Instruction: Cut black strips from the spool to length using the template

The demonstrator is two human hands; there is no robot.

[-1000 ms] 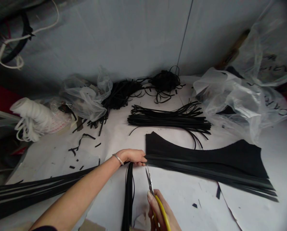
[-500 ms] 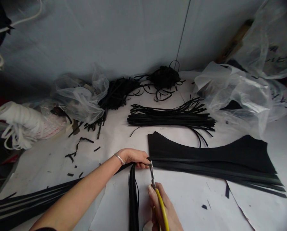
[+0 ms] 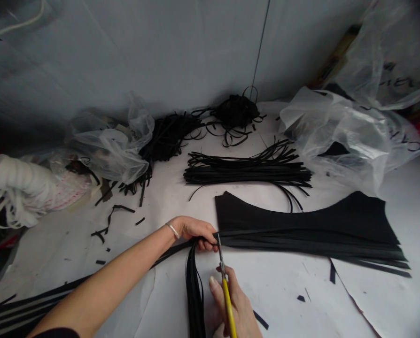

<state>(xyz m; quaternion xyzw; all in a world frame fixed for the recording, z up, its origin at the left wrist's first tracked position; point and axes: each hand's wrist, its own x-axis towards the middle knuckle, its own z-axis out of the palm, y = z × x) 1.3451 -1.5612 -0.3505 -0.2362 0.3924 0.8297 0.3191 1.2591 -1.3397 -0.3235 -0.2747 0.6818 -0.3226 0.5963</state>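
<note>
- Your left hand (image 3: 198, 231) pinches long, flat black strips (image 3: 283, 241) beside the black, curved-edged sheet (image 3: 294, 219); best hold them taut.
- Your right hand (image 3: 238, 303) grips yellow-handled metal scissors (image 3: 226, 290), tips beside your left fingers; keep those clear.

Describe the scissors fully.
The scissors have slim, silvery, metal-looking blades and a yellow handle, partly hidden by the right grip holding it. They point away from the person, tips beside the left grip, near black strips. Blade opening and contact with the strips are unclear.
</note>
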